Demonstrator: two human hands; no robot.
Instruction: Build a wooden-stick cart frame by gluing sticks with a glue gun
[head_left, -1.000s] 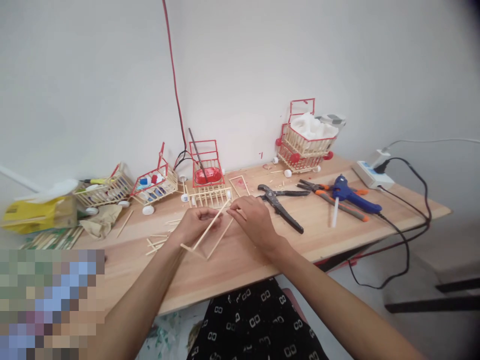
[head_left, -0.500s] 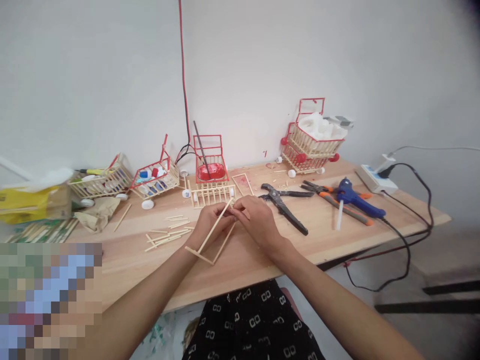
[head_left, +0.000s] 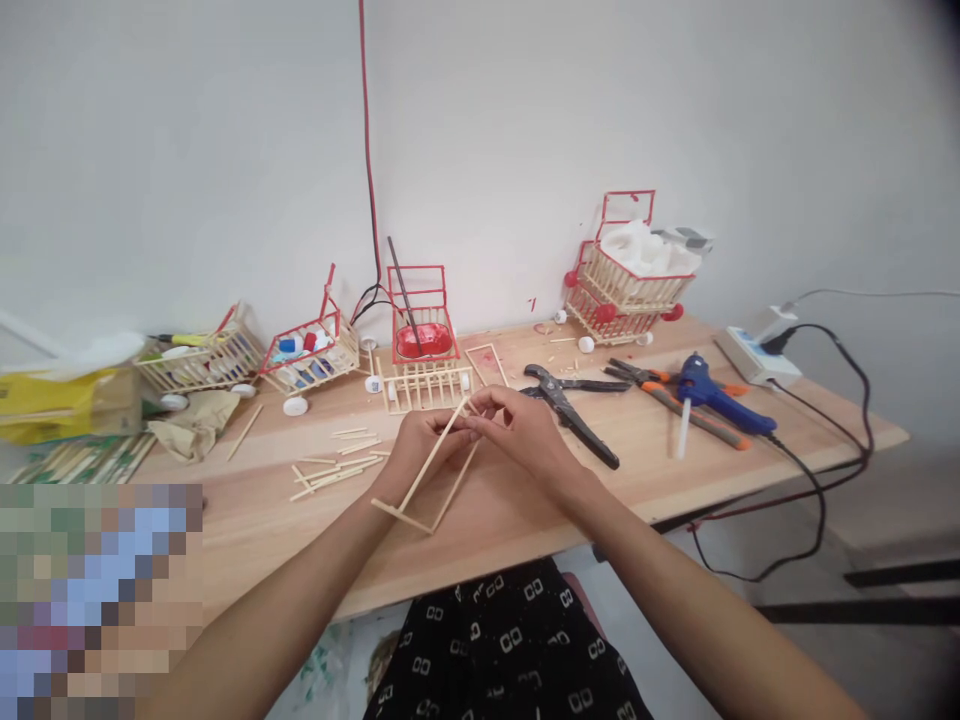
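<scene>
We hold a stick frame [head_left: 433, 455] over the counter [head_left: 510, 520]: our left hand [head_left: 414, 450] curls around its side, and our right hand [head_left: 519, 432] narrows to a pinch at its far end, the exact contact partly hidden. The crossbar [head_left: 405, 517] juts out unsupported on the near side of our hands, so we think too hard a squeeze or twist could snap or skew it. The loose sticks [head_left: 337, 478] left of our left hand could scatter under a sideways sweep. The glue gun [head_left: 712, 398], right of our right hand, could burn us if hot, and the red dish [head_left: 435, 341] beyond both hands could smear bare wood if bumped. Any printing on the yellow packet [head_left: 75, 405], far left of our left hand, is too blurred to read; we find no legible brand.
</scene>
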